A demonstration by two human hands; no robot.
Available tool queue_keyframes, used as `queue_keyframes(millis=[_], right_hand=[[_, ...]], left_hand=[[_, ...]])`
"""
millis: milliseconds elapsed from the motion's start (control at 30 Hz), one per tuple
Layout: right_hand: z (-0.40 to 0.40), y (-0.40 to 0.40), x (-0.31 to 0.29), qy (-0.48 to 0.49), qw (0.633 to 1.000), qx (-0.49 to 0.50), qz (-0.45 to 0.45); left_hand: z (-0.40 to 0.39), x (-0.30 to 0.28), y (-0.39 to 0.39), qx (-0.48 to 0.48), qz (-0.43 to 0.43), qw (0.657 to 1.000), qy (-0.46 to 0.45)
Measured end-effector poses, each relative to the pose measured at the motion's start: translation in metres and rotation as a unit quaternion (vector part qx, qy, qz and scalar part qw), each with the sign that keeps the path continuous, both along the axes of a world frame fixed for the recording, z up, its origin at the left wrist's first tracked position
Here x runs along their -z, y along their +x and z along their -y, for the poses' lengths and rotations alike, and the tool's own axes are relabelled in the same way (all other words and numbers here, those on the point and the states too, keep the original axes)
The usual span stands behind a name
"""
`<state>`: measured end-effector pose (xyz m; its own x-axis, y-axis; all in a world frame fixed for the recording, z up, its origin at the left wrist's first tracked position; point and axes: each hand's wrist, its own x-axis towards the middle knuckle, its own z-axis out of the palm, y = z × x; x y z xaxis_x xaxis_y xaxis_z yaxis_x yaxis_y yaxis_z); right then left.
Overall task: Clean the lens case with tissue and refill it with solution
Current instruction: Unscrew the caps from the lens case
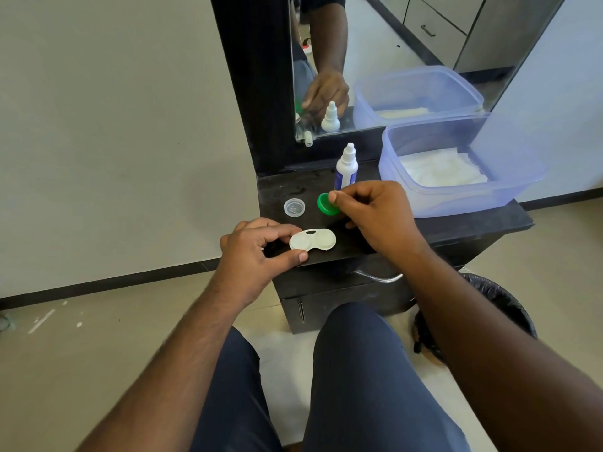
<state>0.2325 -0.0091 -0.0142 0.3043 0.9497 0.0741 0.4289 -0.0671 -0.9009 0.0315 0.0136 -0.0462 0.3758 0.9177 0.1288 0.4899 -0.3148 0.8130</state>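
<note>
The white two-well lens case (313,240) lies on the black counter (456,228) near its front edge. My left hand (257,256) pinches the case's left end between thumb and forefinger. My right hand (375,213) holds a green cap (326,204) by its rim, tilted, just above the counter behind the case. A clear cap (294,207) rests on the counter to the left of the green one. The white solution bottle (346,167) with a blue label stands upright behind them. Folded white tissue (440,168) lies inside a translucent blue tub (528,177).
A mirror (391,44) in a black frame rises behind the counter and reflects the bottle, tub and hand. A drawer with a metal handle (378,277) sits under the counter. A bin with a black liner (499,301) stands on the floor to the right of my knees.
</note>
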Motion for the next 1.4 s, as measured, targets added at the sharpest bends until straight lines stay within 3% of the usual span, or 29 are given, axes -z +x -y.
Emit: queue_keyframes(millis=[233,500,667,867,1133,1400], right_hand=[[-0.008,-0.012,0.003,-0.028,0.985,0.012,0.17],[0.006,-0.006,0.0,0.018,0.995,0.042,0.087],[0.042,0.008,0.011,0.06,0.981,-0.064,0.173],[0.042,0.011,0.013,0.0,0.967,-0.123,0.223],[0.052,0.018,0.008,0.011,0.98,-0.112,0.165],[0.104,0.056,0.016,0.033,0.999,0.02,0.019]], left_hand=[[-0.001,0.001,-0.001,0.0,-0.004,1.0,0.007],[0.0,0.0,-0.001,0.009,-0.004,0.999,0.034],[0.0,0.001,0.002,0.004,0.01,0.999,0.052],[0.006,-0.002,0.013,0.006,0.022,0.997,0.079],[0.02,-0.017,0.024,0.021,0.054,0.995,0.084],[0.041,-0.02,0.076,0.083,0.055,0.993,0.061]])
